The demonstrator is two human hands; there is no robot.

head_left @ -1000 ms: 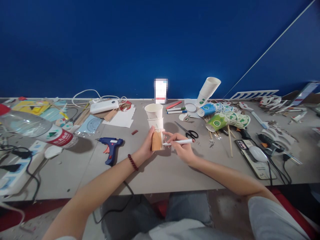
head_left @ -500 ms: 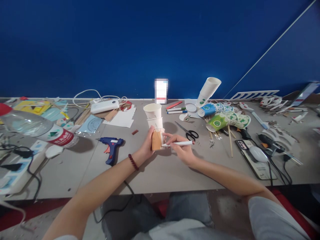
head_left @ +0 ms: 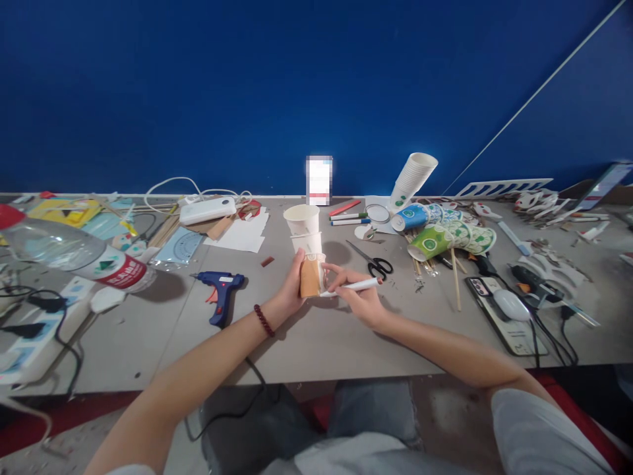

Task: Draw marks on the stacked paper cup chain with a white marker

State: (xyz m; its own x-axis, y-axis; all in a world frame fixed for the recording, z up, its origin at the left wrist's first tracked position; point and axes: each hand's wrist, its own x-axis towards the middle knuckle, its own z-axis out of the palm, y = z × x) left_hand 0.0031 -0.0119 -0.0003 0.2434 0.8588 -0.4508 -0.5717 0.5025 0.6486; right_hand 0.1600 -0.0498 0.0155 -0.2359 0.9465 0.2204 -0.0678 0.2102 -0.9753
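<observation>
At the middle of the table, my left hand (head_left: 291,284) grips the lowest of the joined white paper cups (head_left: 305,243), whose side is partly coloured orange-brown (head_left: 310,276). The topmost cup opens upward. My right hand (head_left: 362,301) is closed round a white marker pen (head_left: 359,285) with a reddish end. The marker's tip meets the lower right part of the coloured cup, by the edge of the orange-brown area. Both forearms rest near the table's front.
A blue glue gun (head_left: 221,293) lies left of my hands, a large plastic bottle (head_left: 79,254) farther left. Black-handled scissors (head_left: 378,265), capped markers (head_left: 349,219), stacked paper cups (head_left: 414,179) and printed cups (head_left: 430,243) lie right. A lit phone (head_left: 319,179) stands behind.
The marker's tip has slid slightly down along the cup's side, and the marker has shifted a little left. The left hand and the cups stay in place.
</observation>
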